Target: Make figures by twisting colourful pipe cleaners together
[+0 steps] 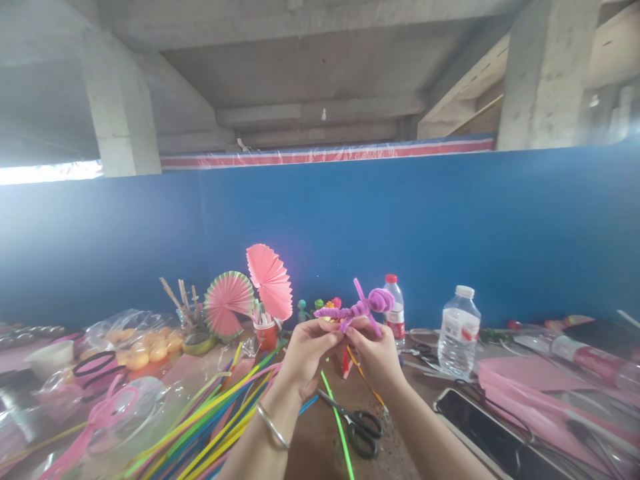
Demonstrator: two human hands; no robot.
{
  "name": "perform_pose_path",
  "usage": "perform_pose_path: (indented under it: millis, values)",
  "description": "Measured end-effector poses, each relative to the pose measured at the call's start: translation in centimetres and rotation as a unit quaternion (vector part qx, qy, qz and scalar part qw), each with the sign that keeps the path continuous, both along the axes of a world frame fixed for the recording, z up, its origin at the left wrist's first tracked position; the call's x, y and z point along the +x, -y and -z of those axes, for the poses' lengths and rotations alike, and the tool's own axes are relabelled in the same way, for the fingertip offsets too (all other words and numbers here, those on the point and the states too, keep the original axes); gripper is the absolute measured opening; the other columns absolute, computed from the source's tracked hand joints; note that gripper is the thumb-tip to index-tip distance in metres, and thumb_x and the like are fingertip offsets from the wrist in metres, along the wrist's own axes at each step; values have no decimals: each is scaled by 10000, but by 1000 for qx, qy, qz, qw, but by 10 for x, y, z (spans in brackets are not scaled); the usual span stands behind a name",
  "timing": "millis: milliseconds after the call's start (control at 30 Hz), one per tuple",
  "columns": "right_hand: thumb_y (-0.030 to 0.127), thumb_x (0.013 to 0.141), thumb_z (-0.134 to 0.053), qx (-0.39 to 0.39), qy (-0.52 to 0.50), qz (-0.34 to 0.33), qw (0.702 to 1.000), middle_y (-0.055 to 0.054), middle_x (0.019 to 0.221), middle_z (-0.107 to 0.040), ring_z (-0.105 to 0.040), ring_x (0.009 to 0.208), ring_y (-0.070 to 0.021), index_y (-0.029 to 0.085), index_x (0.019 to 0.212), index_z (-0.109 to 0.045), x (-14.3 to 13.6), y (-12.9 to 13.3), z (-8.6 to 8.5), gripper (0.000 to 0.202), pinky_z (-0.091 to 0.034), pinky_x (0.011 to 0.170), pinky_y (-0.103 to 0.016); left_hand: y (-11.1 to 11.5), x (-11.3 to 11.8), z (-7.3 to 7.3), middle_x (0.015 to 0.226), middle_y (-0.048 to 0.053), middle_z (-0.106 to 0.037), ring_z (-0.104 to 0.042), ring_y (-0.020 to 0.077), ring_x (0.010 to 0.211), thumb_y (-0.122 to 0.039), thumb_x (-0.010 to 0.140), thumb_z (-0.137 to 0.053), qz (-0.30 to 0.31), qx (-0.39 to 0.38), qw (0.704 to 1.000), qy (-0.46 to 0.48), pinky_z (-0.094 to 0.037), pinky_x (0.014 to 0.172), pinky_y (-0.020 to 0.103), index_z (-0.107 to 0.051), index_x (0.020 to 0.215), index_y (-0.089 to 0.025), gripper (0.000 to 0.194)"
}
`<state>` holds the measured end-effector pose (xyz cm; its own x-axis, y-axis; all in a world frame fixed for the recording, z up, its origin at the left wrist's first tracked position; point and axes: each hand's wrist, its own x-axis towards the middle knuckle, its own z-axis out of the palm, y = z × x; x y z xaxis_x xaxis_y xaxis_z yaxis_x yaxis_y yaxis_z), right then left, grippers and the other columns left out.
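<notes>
A purple pipe-cleaner figure (359, 308) is held up above the table between my two hands. It has a coiled round end at the right, a twisted body and thin limbs sticking out. My left hand (313, 350) pinches its lower left part. My right hand (373, 350) grips it from below, near the coiled end. Some fingertips are hidden behind the figure. Under my hands lie black-handled scissors (364, 430), a bright green pipe cleaner (337, 420) and an orange-yellow strip (365, 377).
Several colourful pipe cleaners (210, 427) spread at the left, near a bag of orange balls (150, 347). Pink paper fans (270, 283) stand in a red cup (266, 335). At the right are a water bottle (459, 333), a phone (495, 433) and pink sheets (530, 380).
</notes>
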<state>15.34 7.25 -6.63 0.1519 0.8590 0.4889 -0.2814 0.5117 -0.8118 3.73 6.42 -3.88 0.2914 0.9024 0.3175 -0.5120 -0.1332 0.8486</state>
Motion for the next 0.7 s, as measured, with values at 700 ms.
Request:
perform_pose_path:
  millis: [700]
  values:
    - [371, 677, -629, -32, 8, -33, 999, -44, 645, -649, -591, 566, -181, 130, 862, -655, 4, 2, -6, 304, -453, 518, -282, -8, 9, 9, 673, 25, -649, -591, 129, 618, -224, 623, -690, -139, 12, 990, -8, -472, 637, 244, -644, 732, -129, 153]
